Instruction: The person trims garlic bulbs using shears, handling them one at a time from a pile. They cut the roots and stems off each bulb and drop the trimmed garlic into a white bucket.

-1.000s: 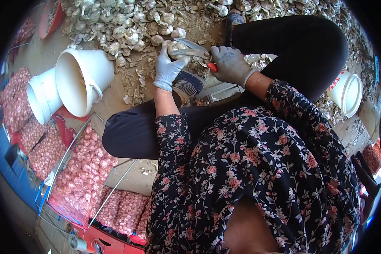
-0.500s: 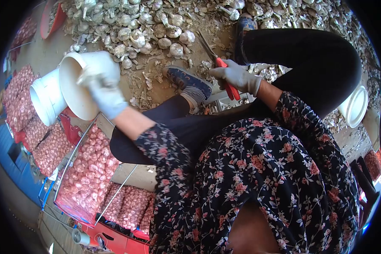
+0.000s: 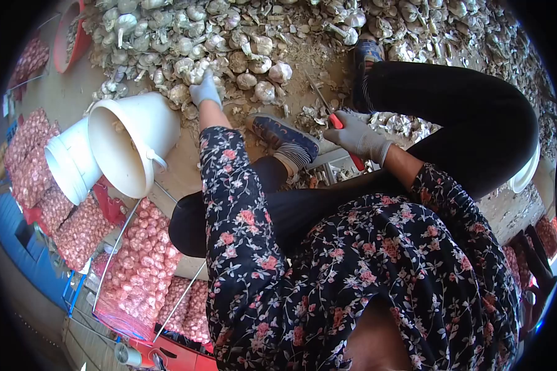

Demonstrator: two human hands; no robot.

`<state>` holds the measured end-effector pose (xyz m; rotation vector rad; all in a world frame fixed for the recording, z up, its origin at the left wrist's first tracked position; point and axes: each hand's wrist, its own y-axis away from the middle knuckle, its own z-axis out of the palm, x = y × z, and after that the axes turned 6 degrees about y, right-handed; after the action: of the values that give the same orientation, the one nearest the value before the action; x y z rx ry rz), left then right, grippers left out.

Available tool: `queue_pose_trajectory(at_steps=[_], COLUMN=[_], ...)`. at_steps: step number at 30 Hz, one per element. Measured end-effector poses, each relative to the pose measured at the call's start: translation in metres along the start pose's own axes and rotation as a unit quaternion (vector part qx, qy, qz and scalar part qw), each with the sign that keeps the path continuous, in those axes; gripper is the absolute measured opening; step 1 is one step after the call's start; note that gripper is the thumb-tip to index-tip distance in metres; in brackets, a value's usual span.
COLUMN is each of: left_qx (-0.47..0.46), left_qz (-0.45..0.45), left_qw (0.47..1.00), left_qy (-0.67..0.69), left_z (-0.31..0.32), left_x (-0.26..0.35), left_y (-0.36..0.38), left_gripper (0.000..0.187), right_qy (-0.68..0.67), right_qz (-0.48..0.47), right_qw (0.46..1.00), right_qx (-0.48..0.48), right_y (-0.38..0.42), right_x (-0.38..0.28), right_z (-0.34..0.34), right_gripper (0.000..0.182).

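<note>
My left hand (image 3: 205,93), in a pale glove, reaches down to the near edge of a heap of garlic bulbs (image 3: 195,46). Its fingertips are right at a bulb and partly hidden, so I cannot tell whether they grip it. In my gloved right hand (image 3: 362,137) are red-handled shears (image 3: 335,121), their metal blades pointing up and left over the littered floor. A white bucket (image 3: 161,120) lies tipped to the left of my left hand, its mouth facing me.
A second white bucket (image 3: 74,161) rests against the first. Net sacks of garlic (image 3: 139,260) stand at lower left, near a metal frame. A red tub (image 3: 62,46) is at upper left. My shoe (image 3: 278,133) rests among dry skins; another white bucket (image 3: 526,170) is at right.
My left hand has moved from the bucket's mouth up and right to the garlic heap. My right hand keeps the shears, a little lower in view. The whole view has shifted slightly.
</note>
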<state>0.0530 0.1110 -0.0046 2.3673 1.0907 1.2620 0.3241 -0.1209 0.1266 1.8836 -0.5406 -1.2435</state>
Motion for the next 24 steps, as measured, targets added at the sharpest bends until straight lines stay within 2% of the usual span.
queue_pose_trajectory(at_steps=[2,3,5,6,7,9,10,11,12,13,14,15,17,18,19,21,23,24], left_qx=[-0.084,-0.080,-0.209,-0.237,-0.239,-0.164,-0.146,-0.149,-0.076,-0.002,-0.029,-0.032,-0.154,-0.213,-0.214,-0.354,-0.377,-0.392], left_qz=[-0.093,-0.090,-0.081,-0.126,-0.124,-0.119,-0.068,-0.066,0.001,0.069,0.087,0.088,0.119,0.069,0.068,0.175,0.185,0.192], left_qw=[0.987,0.988,0.964,0.950,0.949,0.975,0.987,0.987,0.988,0.958,0.962,0.961,0.980,0.968,0.969,0.917,0.903,0.895], left_qy=[0.101,0.097,0.140,0.161,0.164,0.091,0.011,0.013,-0.134,-0.277,-0.257,-0.258,-0.042,0.110,0.106,0.061,0.094,0.087], left_z=[-0.017,-0.023,-0.031,-0.031,-0.028,-0.018,-0.010,-0.003,0.004,0.009,0.009,0.012,0.019,0.003,-0.001,-0.006,-0.007,-0.010], left_x=[0.007,0.012,0.006,0.009,0.014,0.028,0.030,0.033,0.034,0.035,0.036,0.031,-0.009,0.043,0.046,0.038,0.041,0.045], left_y=[0.008,0.012,0.003,-0.006,-0.004,-0.002,-0.006,-0.011,-0.016,-0.020,-0.019,-0.025,-0.064,0.033,0.051,0.074,0.113,0.130], left_gripper=[0.046,0.046,0.033,0.029,0.029,0.036,0.054,0.054,0.062,0.071,0.078,0.078,0.079,0.081,0.081,0.070,0.048,0.047], right_qy=[0.026,0.022,0.073,0.076,0.079,0.081,0.078,0.079,0.098,0.116,0.113,0.111,0.126,0.128,0.124,0.137,0.179,0.178], right_qz=[-0.025,-0.028,-0.020,-0.021,-0.021,-0.017,-0.005,-0.006,0.012,0.030,0.016,0.019,-0.033,-0.051,-0.050,-0.085,-0.096,-0.143], right_qw=[0.999,0.999,0.997,0.997,0.997,0.997,0.997,0.997,0.995,0.993,0.993,0.994,0.991,0.990,0.990,0.984,0.975,0.965], right_qx=[0.000,-0.002,0.003,-0.006,-0.002,-0.008,-0.007,-0.003,-0.012,-0.022,-0.017,-0.016,0.024,0.039,0.038,0.074,0.094,0.128], right_y=[-0.002,-0.002,0.001,-0.002,-0.001,0.002,0.003,0.004,0.002,0.003,0.006,0.005,0.004,0.001,0.000,-0.001,-0.013,-0.015], right_x=[-0.001,-0.003,-0.007,-0.003,-0.001,-0.001,-0.001,-0.001,-0.002,-0.004,-0.007,-0.007,-0.007,-0.007,-0.010,-0.014,-0.006,-0.003], right_z=[-0.001,0.000,-0.001,0.000,0.001,0.000,0.001,0.001,0.002,0.002,0.001,-0.001,0.000,-0.001,-0.004,-0.009,-0.003,-0.003], right_gripper=[0.051,0.051,0.050,0.048,0.048,0.049,0.049,0.049,0.049,0.049,0.044,0.044,0.036,0.031,0.031,0.031,0.033,0.036])
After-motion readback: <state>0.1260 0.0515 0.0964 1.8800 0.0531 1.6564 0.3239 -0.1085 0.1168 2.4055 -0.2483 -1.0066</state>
